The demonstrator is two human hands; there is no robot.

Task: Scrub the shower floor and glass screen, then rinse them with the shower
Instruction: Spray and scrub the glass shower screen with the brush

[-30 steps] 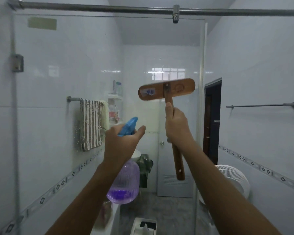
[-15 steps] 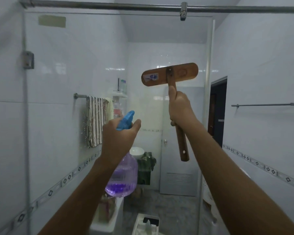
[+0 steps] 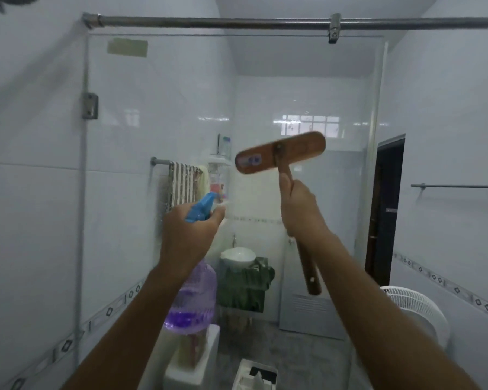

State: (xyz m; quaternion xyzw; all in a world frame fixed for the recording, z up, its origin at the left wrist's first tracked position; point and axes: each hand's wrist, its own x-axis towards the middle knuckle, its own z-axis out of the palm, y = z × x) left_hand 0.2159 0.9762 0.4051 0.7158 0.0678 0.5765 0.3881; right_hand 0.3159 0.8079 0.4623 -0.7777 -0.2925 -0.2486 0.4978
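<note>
We are gripping a purple spray bottle [image 3: 193, 302] with our left hand [image 3: 189, 240], a brown wooden brush [image 3: 279, 153] with our right hand [image 3: 302, 209], likely just starting the clear glass screen [image 3: 141, 108]; the rest is waiting.

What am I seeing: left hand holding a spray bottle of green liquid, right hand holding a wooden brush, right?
Nearly. The head view shows the liquid in the spray bottle is purple, not green. The left hand does hold that bottle, and the right hand holds the wooden brush.
</note>
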